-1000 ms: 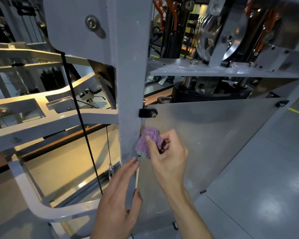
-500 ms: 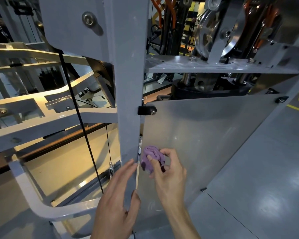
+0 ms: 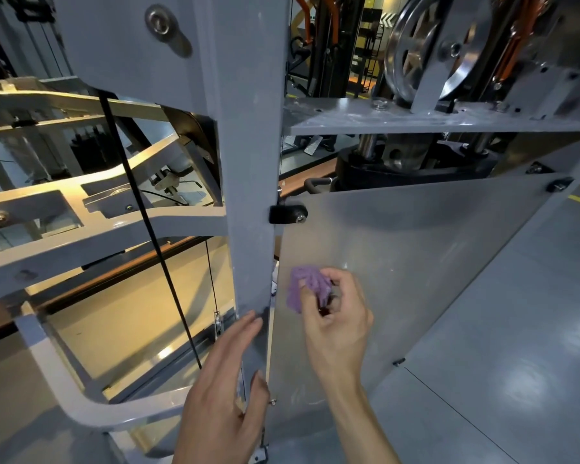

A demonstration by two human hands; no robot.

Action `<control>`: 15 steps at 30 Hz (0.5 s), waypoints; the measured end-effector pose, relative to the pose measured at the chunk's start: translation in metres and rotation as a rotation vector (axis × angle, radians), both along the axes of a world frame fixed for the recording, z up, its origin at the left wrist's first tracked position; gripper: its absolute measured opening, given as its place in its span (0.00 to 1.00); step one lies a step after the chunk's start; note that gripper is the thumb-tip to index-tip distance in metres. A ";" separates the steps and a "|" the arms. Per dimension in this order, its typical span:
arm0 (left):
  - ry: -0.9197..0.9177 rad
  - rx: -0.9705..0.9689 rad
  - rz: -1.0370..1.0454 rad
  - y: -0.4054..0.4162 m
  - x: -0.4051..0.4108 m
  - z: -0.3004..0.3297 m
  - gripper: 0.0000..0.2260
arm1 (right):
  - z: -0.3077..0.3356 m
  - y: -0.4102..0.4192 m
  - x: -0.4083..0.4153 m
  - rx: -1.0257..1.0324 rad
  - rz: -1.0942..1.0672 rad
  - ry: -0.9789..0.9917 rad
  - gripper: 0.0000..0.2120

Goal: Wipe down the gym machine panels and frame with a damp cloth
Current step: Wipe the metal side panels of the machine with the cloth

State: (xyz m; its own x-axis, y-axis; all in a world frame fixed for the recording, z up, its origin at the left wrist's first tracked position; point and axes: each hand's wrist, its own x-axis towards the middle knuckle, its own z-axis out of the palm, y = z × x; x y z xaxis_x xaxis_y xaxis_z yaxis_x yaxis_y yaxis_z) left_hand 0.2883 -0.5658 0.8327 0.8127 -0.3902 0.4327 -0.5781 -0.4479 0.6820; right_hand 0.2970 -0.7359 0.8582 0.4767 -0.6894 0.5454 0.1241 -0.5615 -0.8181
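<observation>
A grey upright post of the gym machine frame runs down the middle of the view. To its right hangs a pale grey flat panel. My right hand grips a bunched purple cloth and holds it against the panel's left part, just beside the post. My left hand rests flat on the lower post with its fingers straight and its thumb by the panel's edge.
A black clamp joins panel to post. A black cable slants down left of the post, past white frame arms. A steel pulley stands over a dusty grey shelf. Grey floor lies at right.
My right hand moved the cloth down from just under the clamp, then slightly right onto the panel face. My left hand stayed on the post.
</observation>
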 end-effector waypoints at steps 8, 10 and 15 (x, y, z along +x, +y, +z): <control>0.016 -0.001 -0.045 -0.009 0.006 -0.001 0.31 | 0.005 0.022 0.004 -0.022 0.066 -0.028 0.08; 0.014 -0.007 -0.061 -0.013 0.006 0.001 0.31 | 0.007 0.020 0.003 -0.046 0.097 -0.024 0.07; 0.012 0.001 -0.076 -0.017 0.009 0.001 0.33 | 0.007 -0.031 -0.005 0.042 -0.114 -0.051 0.07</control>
